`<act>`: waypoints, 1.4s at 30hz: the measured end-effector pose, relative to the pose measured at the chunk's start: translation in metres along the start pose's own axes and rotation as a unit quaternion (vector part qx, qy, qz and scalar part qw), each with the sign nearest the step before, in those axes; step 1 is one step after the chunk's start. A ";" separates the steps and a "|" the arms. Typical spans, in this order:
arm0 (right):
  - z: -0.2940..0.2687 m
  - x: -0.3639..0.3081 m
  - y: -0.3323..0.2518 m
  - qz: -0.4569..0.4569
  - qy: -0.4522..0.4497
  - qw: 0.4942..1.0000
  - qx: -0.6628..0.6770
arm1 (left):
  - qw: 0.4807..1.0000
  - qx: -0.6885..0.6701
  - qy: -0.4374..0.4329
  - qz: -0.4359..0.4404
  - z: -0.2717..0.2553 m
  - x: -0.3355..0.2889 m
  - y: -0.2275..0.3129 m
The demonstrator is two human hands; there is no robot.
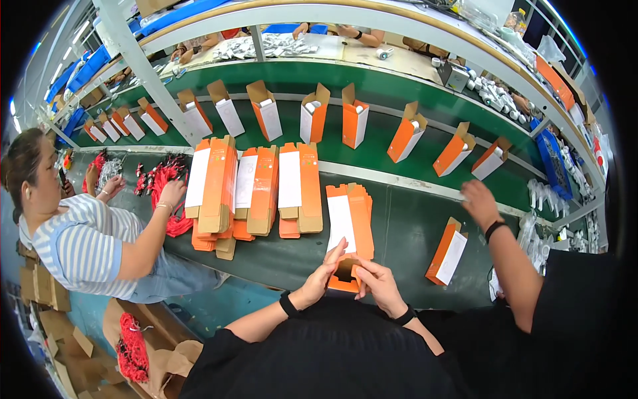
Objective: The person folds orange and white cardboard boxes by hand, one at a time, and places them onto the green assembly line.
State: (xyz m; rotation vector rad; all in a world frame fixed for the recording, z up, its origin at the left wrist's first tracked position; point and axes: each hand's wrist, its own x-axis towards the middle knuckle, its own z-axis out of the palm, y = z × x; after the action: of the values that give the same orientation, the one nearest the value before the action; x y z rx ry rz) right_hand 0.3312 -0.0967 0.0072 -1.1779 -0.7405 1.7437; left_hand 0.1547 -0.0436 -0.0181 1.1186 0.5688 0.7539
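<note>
Close to my body, a small orange carton stands between my two hands, its brown inside showing through the opening at the top. My left hand grips its left side with the fingers pointing up. On the opposite side, my right hand pinches the rim. Just beyond lies a stack of flattened orange-and-white cartons. To the right, one erected carton stands alone on the dark bench. The lower part of the carton I hold is hidden.
More flat carton stacks lie left of centre. Open filled cartons line the green conveyor behind. A co-worker's hand reaches in at right. At left, another person handles red cords. A shelf post rises at left.
</note>
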 end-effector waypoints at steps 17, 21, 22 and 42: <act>0.011 -0.024 -0.025 -0.129 0.048 0.939 -0.315 | 0.990 0.108 -0.079 0.031 0.013 -0.012 0.006; 0.008 -0.029 -0.031 -0.108 0.028 0.914 -0.389 | 0.946 0.300 -0.124 0.001 0.008 -0.018 0.017; 0.005 -0.030 -0.028 -0.136 0.017 0.900 -0.413 | 0.946 0.300 -0.125 0.003 0.011 -0.018 0.021; -0.070 -0.085 -0.046 -0.008 0.052 0.991 -0.126 | 0.890 0.265 -0.161 0.335 0.097 0.025 0.057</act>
State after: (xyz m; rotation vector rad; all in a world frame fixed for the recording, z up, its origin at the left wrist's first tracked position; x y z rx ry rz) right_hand 0.4252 -0.1536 0.0541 -1.4168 -0.9240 1.5941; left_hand 0.2283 -0.0666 0.0675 1.9609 0.0788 0.9989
